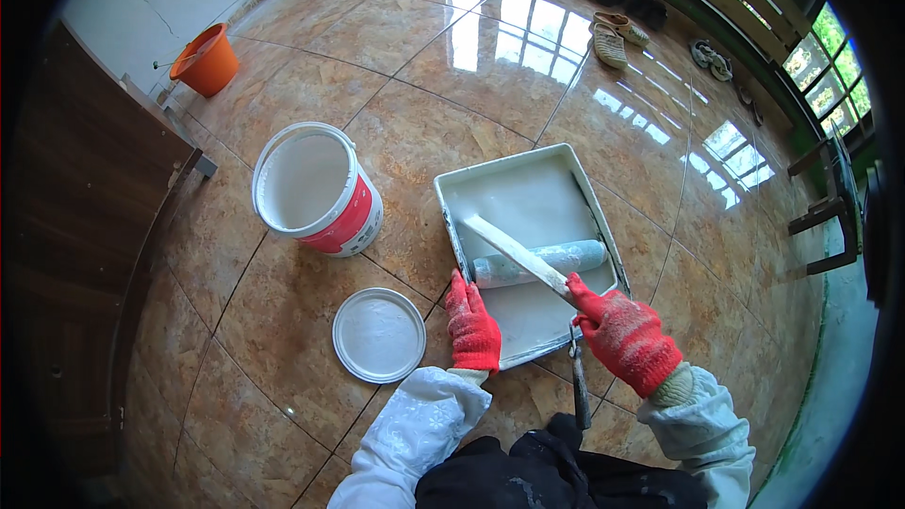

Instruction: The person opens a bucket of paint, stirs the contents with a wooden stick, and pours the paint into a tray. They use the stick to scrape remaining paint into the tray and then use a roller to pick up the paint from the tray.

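A white paint tray (596, 203) with white paint in it lies on the tiled floor in front of me. Across it rests a paint roller (589, 253), its dark handle sticking out over the near edge toward my knees. My right hand (627, 339), in a red glove, is closed on a flat, paint-smeared wooden stick (509, 247). The stick slants over the roller, its far end at the paint in the tray's left part. My left hand (472, 328), gloved in red too, grips the tray's left side near the roller's end.
Left of the tray stands an open white paint bucket (346, 217) with a red label. Its round lid (379, 336) lies nearer me. An orange bucket (205, 60) is by the far left wall, beyond a brown wooden cabinet (85, 198). Shoes (611, 43) line the far right side.
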A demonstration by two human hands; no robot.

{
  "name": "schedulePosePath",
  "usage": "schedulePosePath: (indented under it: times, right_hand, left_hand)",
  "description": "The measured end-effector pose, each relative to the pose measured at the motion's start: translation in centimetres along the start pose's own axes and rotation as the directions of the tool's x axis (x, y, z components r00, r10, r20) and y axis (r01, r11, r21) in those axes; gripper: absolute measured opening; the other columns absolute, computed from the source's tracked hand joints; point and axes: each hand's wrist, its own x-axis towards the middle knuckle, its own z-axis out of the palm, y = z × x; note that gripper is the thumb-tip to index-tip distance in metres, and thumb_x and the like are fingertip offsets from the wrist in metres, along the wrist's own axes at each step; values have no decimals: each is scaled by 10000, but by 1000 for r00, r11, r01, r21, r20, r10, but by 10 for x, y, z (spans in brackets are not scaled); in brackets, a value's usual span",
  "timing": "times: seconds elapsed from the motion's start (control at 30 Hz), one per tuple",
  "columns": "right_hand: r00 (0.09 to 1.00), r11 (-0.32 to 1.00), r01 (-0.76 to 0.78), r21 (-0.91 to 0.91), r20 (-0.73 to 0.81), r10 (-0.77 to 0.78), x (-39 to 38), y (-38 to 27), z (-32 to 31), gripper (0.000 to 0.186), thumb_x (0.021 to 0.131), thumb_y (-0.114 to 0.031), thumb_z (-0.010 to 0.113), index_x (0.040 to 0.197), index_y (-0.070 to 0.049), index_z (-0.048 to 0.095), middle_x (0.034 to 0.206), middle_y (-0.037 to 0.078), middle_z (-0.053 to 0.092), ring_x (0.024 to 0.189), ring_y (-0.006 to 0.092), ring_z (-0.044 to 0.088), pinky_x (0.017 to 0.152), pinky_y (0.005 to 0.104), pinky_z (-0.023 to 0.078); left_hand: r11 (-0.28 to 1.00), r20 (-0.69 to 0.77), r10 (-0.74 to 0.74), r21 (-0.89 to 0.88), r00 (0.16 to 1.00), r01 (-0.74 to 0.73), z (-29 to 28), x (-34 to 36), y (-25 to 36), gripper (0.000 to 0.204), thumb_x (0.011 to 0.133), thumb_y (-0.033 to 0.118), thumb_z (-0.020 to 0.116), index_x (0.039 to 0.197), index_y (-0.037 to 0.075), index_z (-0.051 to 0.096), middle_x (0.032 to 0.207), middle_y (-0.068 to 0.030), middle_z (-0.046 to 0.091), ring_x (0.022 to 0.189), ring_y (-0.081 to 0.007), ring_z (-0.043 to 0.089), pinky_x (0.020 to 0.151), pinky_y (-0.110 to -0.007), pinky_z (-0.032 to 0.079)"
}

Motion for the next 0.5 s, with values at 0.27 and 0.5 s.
schedulePosePath:
  times: [0.27, 0.5]
  right_hand:
    - [996, 997, -72, -38, 49, 74, 6, -16, -2, 543, 882, -225, 569, 1405, -209, 425, 813, 147, 624, 766, 330, 630, 672, 449, 488]
    - [992, 998, -38, -39, 120, 43, -20, -18, -30, 535, 887, -234, 567, 1401, -193, 423, 814, 161, 620, 761, 343, 629, 662, 452, 488]
  left_hand:
    - [998, -15, 35, 43, 999, -35, 1, 2, -3, 471, 1013, 237, 367, 1415, -6, 331, 1353, -256, 425, 1247, -400, 396, 1052, -444, 321]
    - [1000, -4, 4, 0, 1000, -4, 0, 0, -2, 469, 1013, 235, 364, 1419, 2, 328, 1361, -254, 420, 1248, -400, 398, 1057, -441, 318]
